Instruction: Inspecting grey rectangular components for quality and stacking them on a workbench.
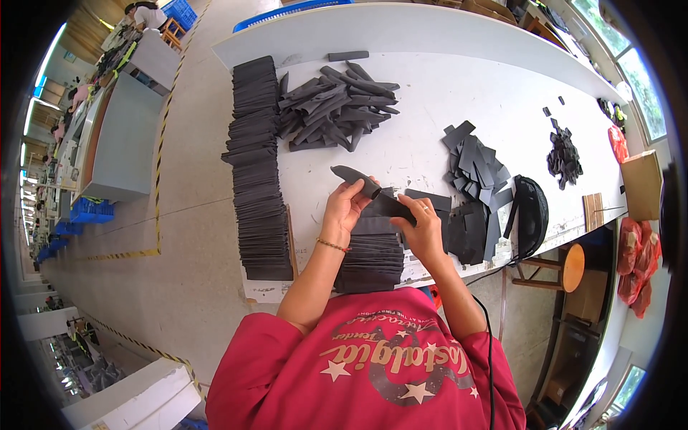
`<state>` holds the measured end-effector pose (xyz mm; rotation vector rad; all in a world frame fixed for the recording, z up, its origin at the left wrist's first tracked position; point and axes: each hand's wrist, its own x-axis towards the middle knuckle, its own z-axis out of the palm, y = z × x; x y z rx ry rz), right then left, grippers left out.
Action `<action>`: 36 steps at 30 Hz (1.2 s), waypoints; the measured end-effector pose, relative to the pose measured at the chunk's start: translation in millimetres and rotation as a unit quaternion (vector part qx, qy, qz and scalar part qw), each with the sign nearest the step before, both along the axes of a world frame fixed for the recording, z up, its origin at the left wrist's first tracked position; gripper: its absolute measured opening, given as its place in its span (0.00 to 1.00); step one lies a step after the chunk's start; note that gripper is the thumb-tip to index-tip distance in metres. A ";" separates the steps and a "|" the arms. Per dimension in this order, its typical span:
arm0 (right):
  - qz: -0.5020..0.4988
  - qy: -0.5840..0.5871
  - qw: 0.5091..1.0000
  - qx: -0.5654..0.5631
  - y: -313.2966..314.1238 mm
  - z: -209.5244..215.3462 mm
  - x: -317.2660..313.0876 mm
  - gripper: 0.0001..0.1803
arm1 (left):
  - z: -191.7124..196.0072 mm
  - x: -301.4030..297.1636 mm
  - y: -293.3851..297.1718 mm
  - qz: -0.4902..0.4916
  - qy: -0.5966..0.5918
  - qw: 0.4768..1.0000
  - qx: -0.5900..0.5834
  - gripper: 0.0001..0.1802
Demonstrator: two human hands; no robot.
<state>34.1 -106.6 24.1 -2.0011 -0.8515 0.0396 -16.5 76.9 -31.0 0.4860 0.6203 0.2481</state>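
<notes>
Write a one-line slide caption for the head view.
Both hands, left hand and right hand, hold a dark grey strip above stacked strips on a white table.

A long white worktable (459,86) carried the goods. Along its left edge ran a long row of stacked flat dark grey fabric pieces (256,168). Near the far edge lay a loose heap of dark grey strips (337,107). Toward the right end sat a small pile of black scraps (563,154), and by the near edge a fan of flat dark rectangular pieces (479,193) beside a black round pouch (532,211).
</notes>
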 end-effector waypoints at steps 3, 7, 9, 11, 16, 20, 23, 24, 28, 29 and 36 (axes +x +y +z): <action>-0.008 -0.020 1.000 0.004 2.8 -3.7 2.0 0.13 | 0.8 1.1 -0.2 -0.019 -0.013 1.000 -0.002 0.11; -0.009 -0.104 0.994 0.012 5.2 -5.2 5.3 0.12 | 2.9 -0.6 -1.8 -0.034 -0.022 0.999 0.016 0.12; -0.017 -0.138 0.990 0.002 6.2 -4.3 7.1 0.11 | 4.2 -2.0 -2.7 -0.047 -0.024 0.998 0.031 0.13; -0.024 -0.173 0.985 -0.008 7.5 -3.9 8.5 0.11 | 6.3 -2.8 -4.0 -0.038 -0.024 0.998 0.032 0.13; -0.027 -0.230 0.972 -0.034 11.4 -6.7 8.2 0.13 | 20.2 -3.3 -14.0 -0.020 -0.010 0.999 0.040 0.13; -0.051 -0.218 0.974 -0.024 24.1 -4.2 -0.6 0.15 | 33.9 -4.2 -34.8 0.021 -0.013 0.990 0.140 0.16; -0.019 -0.136 0.990 0.021 29.0 -3.2 -6.3 0.21 | 39.0 -2.2 -37.0 0.058 -0.044 0.983 0.167 0.17; -0.015 -0.136 0.990 0.023 31.1 0.3 -10.5 0.21 | 38.2 0.0 -31.4 0.020 -0.087 0.989 0.115 0.17; 0.006 -0.126 0.991 -0.040 17.4 -5.2 -18.9 0.25 | 36.8 0.2 -21.9 -0.006 -0.137 0.987 0.089 0.16; 0.012 -0.109 0.992 -0.057 11.1 -13.0 -16.7 0.25 | 37.1 0.7 -21.4 0.006 -0.134 0.985 0.109 0.15; 0.067 -0.108 0.992 -0.013 31.8 -11.5 -11.8 0.20 | 26.4 -3.4 -41.0 0.032 -0.149 0.988 0.041 0.16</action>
